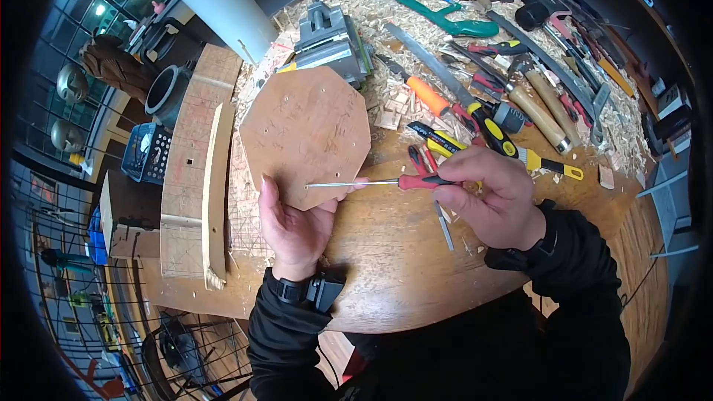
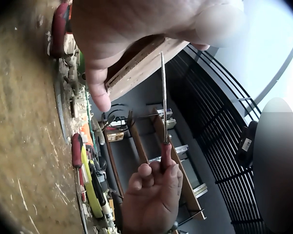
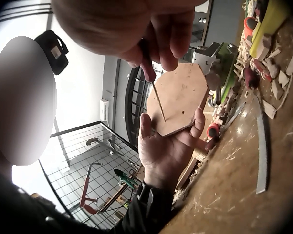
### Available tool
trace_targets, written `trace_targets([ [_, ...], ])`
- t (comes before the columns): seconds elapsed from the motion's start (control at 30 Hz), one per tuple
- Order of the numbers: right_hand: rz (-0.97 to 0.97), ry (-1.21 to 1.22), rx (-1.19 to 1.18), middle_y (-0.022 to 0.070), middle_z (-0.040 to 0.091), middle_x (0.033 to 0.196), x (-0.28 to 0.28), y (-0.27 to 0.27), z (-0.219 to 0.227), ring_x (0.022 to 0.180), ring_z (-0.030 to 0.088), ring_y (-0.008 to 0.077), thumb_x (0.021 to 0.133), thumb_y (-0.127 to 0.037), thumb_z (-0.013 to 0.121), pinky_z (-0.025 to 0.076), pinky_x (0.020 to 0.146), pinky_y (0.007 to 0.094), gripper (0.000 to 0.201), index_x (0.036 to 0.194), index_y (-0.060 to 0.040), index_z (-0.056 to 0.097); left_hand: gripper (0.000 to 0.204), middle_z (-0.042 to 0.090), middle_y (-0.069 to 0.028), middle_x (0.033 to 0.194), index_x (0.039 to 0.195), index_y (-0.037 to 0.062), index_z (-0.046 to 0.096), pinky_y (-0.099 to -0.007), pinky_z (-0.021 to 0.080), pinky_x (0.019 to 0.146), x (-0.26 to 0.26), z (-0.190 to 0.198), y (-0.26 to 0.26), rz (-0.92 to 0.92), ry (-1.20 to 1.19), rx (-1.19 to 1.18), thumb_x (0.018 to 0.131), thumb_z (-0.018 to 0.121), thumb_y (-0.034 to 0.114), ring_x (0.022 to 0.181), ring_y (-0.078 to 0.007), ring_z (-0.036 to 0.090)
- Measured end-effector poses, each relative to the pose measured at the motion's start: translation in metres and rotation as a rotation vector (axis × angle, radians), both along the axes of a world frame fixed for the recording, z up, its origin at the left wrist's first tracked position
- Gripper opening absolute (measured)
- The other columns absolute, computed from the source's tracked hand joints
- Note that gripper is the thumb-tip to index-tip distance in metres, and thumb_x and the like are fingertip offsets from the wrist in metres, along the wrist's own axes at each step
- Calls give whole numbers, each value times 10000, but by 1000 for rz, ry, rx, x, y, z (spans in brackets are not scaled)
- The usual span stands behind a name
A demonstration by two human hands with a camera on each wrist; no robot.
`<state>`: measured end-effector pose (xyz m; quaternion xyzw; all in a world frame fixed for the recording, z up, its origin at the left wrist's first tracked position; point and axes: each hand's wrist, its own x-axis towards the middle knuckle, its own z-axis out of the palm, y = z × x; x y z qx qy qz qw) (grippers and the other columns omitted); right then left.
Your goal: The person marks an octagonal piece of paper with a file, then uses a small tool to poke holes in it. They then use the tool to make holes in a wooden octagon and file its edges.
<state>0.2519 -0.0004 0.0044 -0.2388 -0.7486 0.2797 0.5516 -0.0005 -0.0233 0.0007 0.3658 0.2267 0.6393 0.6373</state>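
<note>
My left hand (image 1: 297, 234) holds a flat octagonal wooden board (image 1: 304, 130) at its lower edge, thumb on one side and fingers on the other. Several small holes dot the board's face. In my right hand (image 1: 494, 197) is a slim tool (image 1: 423, 181) with a red and black handle and a long thin metal shaft. The shaft's tip meets the board's face by a small hole near the lower edge. From the right wrist view, the board (image 3: 178, 97) stands tilted above the bench, with the left palm (image 3: 161, 153) beneath it.
Wood shavings cover the back of the bench (image 1: 401, 267). A metal vise (image 1: 327, 44) stands behind the board. Saws, files, chisels and a green-handled saw (image 1: 438, 18) lie to the right. A long wooden strip (image 1: 215, 200) rests at left, near a grey pot (image 1: 165, 93).
</note>
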Motion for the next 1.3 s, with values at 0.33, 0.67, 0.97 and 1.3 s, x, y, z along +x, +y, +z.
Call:
trace_targets([
  [0.33,10,-13,25,110,680,865,-2,-2,-1,680,639,167,808,-31,768,505,617,271,196,968,14,664,684,399,-161,1485,1506,102,254,-641,436,1001,-3,-1,-1,44,34,-31,991,345,543,1322,-395,451],
  [0.67,3,-42,-14,120,682,871,-1,-4,1,699,653,190,809,-20,758,516,635,282,176,953,18,663,686,429,-182,1444,1494,102,252,-579,509,917,2,3,0,139,63,-99,988,352,554,1207,-399,543],
  [0.97,-19,-57,29,131,690,877,-1,-4,4,739,678,216,789,-5,765,535,661,299,179,936,17,666,640,427,-165,1456,1491,89,270,-607,477,978,0,-1,1,103,70,-72,1009,350,502,1300,-374,480],
  [1.3,18,-131,93,128,671,917,-1,-5,7,751,676,239,776,9,753,546,656,316,175,930,-14,672,664,430,-166,1448,1491,112,270,-560,514,924,1,-2,2,164,170,-103,995,344,546,1251,-394,517],
])
